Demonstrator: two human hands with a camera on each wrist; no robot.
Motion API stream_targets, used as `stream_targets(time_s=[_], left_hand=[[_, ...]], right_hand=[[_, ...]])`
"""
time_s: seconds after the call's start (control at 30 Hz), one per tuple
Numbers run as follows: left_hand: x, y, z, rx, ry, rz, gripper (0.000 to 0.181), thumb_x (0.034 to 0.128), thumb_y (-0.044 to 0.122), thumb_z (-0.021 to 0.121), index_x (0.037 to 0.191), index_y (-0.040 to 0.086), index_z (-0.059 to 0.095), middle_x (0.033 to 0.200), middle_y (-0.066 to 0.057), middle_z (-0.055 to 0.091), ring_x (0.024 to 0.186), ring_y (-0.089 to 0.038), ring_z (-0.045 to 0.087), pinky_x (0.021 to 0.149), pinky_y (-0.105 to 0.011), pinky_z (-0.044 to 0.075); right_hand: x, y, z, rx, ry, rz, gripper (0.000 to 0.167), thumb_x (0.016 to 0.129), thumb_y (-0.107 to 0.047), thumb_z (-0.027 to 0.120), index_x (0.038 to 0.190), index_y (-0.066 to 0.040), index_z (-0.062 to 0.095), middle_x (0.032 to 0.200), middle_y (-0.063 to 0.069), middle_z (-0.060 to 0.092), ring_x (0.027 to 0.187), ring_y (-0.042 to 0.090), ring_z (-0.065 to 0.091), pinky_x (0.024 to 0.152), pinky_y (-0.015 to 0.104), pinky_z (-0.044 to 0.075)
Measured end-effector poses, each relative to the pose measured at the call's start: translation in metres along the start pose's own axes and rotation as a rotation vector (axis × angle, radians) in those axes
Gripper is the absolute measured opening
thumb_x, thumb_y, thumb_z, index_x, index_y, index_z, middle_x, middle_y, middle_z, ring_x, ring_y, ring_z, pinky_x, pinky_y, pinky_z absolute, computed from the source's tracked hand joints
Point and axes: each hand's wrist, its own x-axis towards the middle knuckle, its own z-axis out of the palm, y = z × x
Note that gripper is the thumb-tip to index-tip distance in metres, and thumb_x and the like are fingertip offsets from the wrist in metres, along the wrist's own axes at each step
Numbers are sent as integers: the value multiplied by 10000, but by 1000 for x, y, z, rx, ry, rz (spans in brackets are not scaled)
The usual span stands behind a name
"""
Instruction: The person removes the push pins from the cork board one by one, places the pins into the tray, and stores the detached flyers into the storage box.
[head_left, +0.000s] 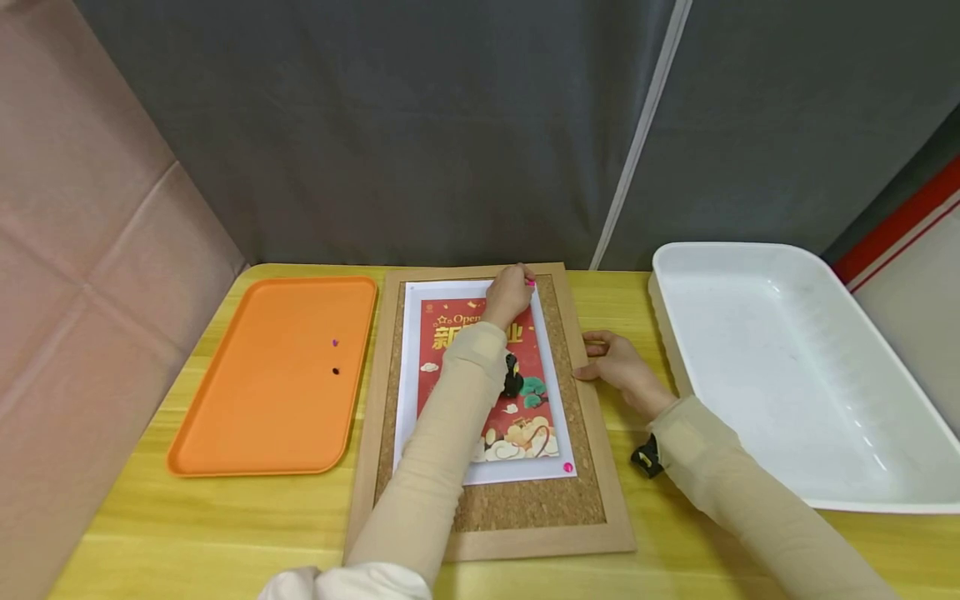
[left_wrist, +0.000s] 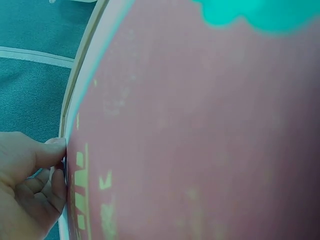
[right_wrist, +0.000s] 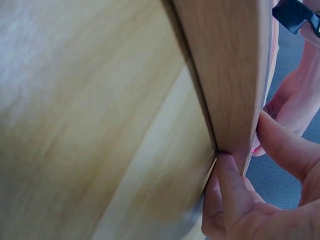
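Observation:
A cork board [head_left: 540, 507] with a light wooden frame lies on the table, bearing a red poster [head_left: 480, 312] with a white border. My left hand [head_left: 510, 293] is at the poster's top right corner, fingers curled at a pink pushpin [head_left: 532, 283]. In the left wrist view, that hand's thumb and fingers [left_wrist: 35, 175] come together at the poster's edge; the pin is hidden there. With thumb above and fingers below, my right hand [head_left: 618, 367] grips the board's right edge, also seen as wooden frame [right_wrist: 230, 65]. Another pink pushpin [head_left: 567, 467] sits in the poster's bottom right corner.
Left of the board lies an orange tray [head_left: 262, 400] holding a purple pushpin [head_left: 335, 342] and a dark one [head_left: 336, 371]. A deep white bin [head_left: 667, 325] stands to the right. A grey curtain [head_left: 420, 133] hangs behind the table, and a pink padded panel [head_left: 97, 250] borders the left.

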Motion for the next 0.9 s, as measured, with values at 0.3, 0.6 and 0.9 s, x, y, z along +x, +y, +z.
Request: stream_targets(time_s=[0.3, 0.6, 0.9], left_hand=[[0, -1, 0, 10, -11, 24, 255, 978, 161, 525, 1206, 138, 638, 1190, -39, 641, 1022, -187, 582, 900, -350, 479], [0, -1, 0, 25, 1, 33, 233, 988, 171, 504, 1174, 145, 643, 1184, -23, 650, 1004, -175, 595, 858, -327, 482], [-4, -10, -3, -106, 33, 68, 216, 988, 174, 508, 1130, 102, 653, 1112, -63, 665, 807, -162, 540, 686, -243, 409]], right_hand=[[1, 1, 0, -2, 1, 0, 657, 847, 70, 618, 1417, 113, 295, 1348, 316, 427, 1164, 326, 503, 803, 187, 473], [5, 2, -2, -7, -3, -9, 654, 849, 64, 615, 1417, 113, 293, 1348, 316, 427, 1161, 324, 503, 801, 181, 472], [10, 2, -1, -9, -15, -5, 648, 853, 58, 611, 1420, 103, 301, 1352, 309, 436, 1155, 314, 511, 795, 174, 472]])
